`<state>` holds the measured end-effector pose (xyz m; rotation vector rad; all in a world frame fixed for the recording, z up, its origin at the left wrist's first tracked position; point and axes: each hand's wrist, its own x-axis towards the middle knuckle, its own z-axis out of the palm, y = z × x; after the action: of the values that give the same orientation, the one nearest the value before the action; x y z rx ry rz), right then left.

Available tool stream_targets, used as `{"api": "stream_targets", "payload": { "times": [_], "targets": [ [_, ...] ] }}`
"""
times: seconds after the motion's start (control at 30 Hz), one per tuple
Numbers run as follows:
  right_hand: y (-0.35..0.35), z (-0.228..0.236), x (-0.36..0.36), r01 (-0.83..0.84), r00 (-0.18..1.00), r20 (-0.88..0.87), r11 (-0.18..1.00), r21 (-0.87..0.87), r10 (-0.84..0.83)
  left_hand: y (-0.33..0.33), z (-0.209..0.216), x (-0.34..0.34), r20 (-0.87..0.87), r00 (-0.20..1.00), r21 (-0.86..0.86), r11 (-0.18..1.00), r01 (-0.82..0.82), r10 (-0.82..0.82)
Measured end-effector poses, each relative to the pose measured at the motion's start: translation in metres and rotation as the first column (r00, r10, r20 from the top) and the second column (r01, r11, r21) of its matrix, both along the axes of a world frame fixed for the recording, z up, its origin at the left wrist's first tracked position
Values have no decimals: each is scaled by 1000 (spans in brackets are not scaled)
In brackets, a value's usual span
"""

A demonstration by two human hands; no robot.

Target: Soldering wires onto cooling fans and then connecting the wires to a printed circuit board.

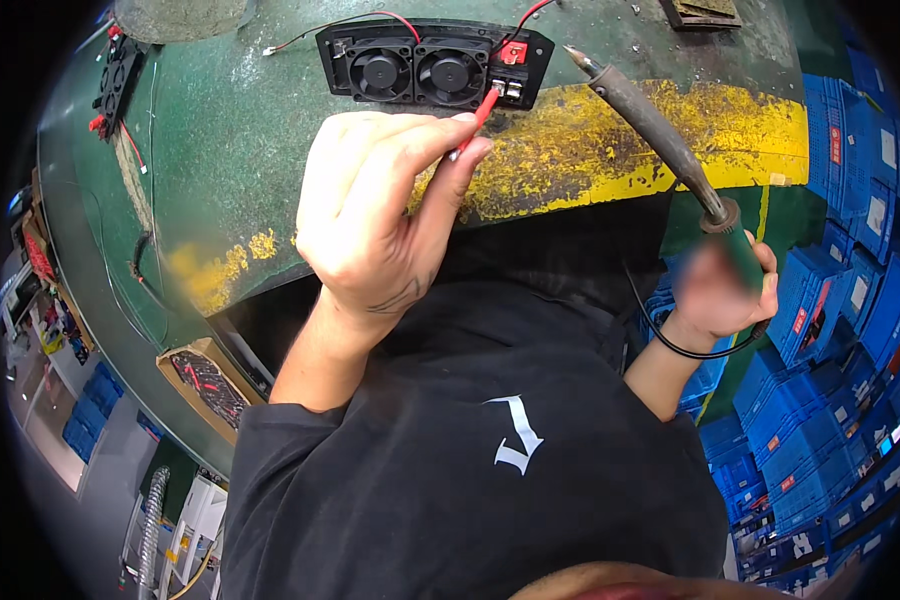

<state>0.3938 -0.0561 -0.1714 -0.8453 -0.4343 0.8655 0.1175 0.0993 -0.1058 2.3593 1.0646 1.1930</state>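
My left hand [375, 205] is closed in a pinch on a short red wire [487, 108]. The wire's far end meets the metal terminals [507, 89] of a black panel [335, 72], and a bit of its silver end shows below my fingertips. Two black fans [415, 75] sit side by side in the panel, with a red socket [513, 53] at its right. Thin red and black leads run off its top. My right hand [715, 305], partly blurred, is wrapped round the green handle of a soldering iron [660, 130]. The iron's tip points up-left, apart from the panel's right end.
Another black fan panel [120, 78] with red parts lies at the far left of the worn green bench [225, 130]. A cardboard box [185, 362] of red and black pieces stands at the left. Blue crates [805, 300] are stacked at right. A small block [702, 14] sits at the back edge.
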Motion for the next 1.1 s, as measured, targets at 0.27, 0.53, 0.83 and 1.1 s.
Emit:
{"api": "stream_targets", "payload": {
  "times": [0.27,0.53,0.83,1.1],
  "targets": [
    [0,2,-1,-1,999,32,999,-36,2,-1,4,1,0,1000,-67,998,-1,1],
    [2,2,-1,9,1000,23,999,-43,-8,13,1,-8,28,996,-135,987,90,-87],
    [6,9,-4,10,1000,3,999,-35,-10,46,12,-13,-34,921,-47,921,386,-387],
    [6,9,-5,65,998,-12,996,-60,-66,49,-9,4,114,957,-101,955,278,-267]
  ]
}}
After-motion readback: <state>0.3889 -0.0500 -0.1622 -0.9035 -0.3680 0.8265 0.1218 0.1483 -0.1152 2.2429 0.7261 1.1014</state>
